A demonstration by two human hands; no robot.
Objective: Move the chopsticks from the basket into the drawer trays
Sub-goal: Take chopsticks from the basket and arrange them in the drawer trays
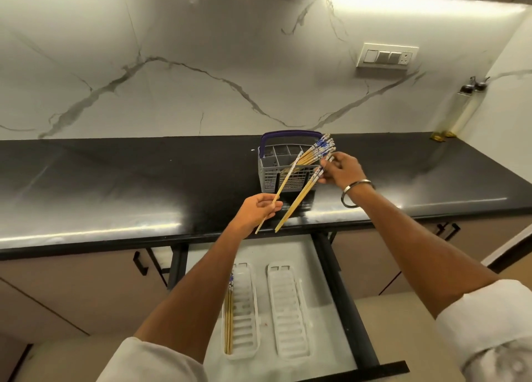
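A grey cutlery basket (269, 177) with a purple handle stands on the black counter. Several bamboo chopsticks (316, 151) with blue-and-white tops lean out of it to the right. My left hand (259, 211) pinches one chopstick (285, 183) near its thin end, in front of the basket. My right hand (341, 170) holds a pair of chopsticks (296, 203) by their patterned tops, their tips pointing down toward the counter edge. Below, the open drawer (339, 301) holds two white trays: the left tray (244, 309) has chopsticks (229, 318) along its left side, and nothing lies in the right tray (289, 309).
The black counter (115, 185) runs wide under a marble wall. Two oil bottles (463, 108) stand at the far right corner. A switch panel (387, 56) is on the wall. Cabinet doors with black handles (140, 263) flank the drawer.
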